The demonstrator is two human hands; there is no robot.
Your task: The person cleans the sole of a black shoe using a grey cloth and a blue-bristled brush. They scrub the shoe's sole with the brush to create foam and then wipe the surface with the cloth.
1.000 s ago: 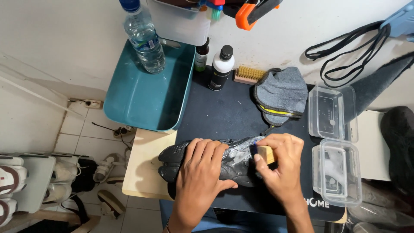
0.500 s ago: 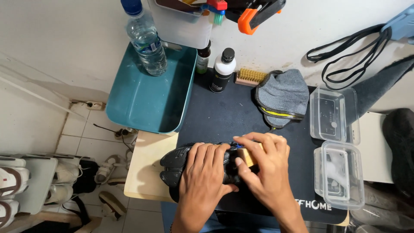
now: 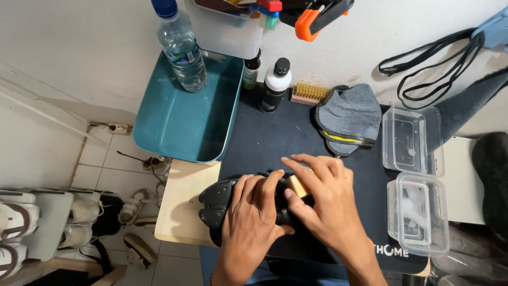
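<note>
A black shoe (image 3: 218, 202) lies on its side on the dark mat (image 3: 286, 137), sole toward the left. My left hand (image 3: 253, 220) presses flat on top of it and holds it down. My right hand (image 3: 323, 198) grips a small wooden-backed brush (image 3: 297, 186) against the shoe's upper, just right of my left hand. Most of the shoe is hidden under both hands.
A teal basin (image 3: 185, 124) with a water bottle (image 3: 181, 47) stands at the back left. Two small bottles (image 3: 275, 85), a wooden brush (image 3: 308, 94), a grey cloth (image 3: 349, 117) and two clear plastic containers (image 3: 415, 175) sit around the mat. Shoes lie on the floor at left.
My right hand with the brush has moved left along the shoe, from its right end to close beside my left hand. The left hand stays on the shoe.
</note>
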